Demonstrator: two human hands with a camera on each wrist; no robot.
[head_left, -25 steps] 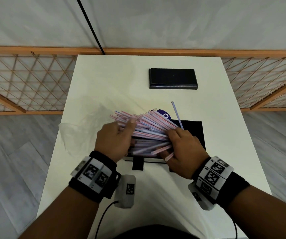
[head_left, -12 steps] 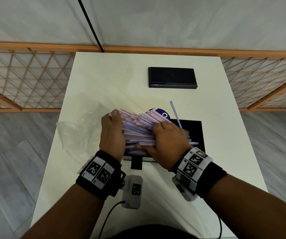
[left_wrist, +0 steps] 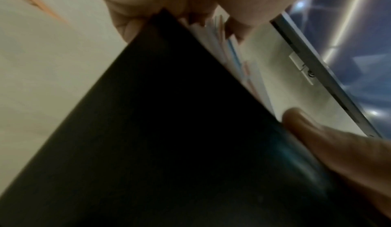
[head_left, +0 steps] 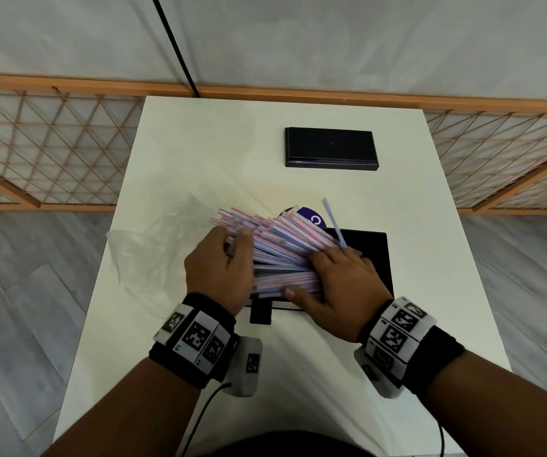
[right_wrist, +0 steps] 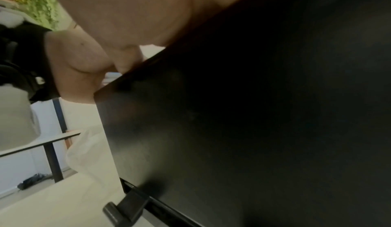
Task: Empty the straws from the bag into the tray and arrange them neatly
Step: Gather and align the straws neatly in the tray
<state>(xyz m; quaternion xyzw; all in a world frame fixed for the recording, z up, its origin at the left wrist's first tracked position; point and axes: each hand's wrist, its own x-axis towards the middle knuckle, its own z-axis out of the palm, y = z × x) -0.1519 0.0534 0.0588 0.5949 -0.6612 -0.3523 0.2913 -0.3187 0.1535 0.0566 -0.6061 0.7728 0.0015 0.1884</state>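
White table (head_left: 199, 153) lies bare beyond tray (head_left: 376, 258); both hands' grip clamps straws (head_left: 285, 255) from opposite ends.

From the head we look down on the table (head_left: 199, 153); both wrist views sit close against the black tray (left_wrist: 169, 130) (shared with head view).

A white worktop (head_left: 199, 153) is observed bearing a black tray (head_left: 376, 255), a crumpled clear bag (head_left: 146, 255) and a black box (head_left: 331, 147).
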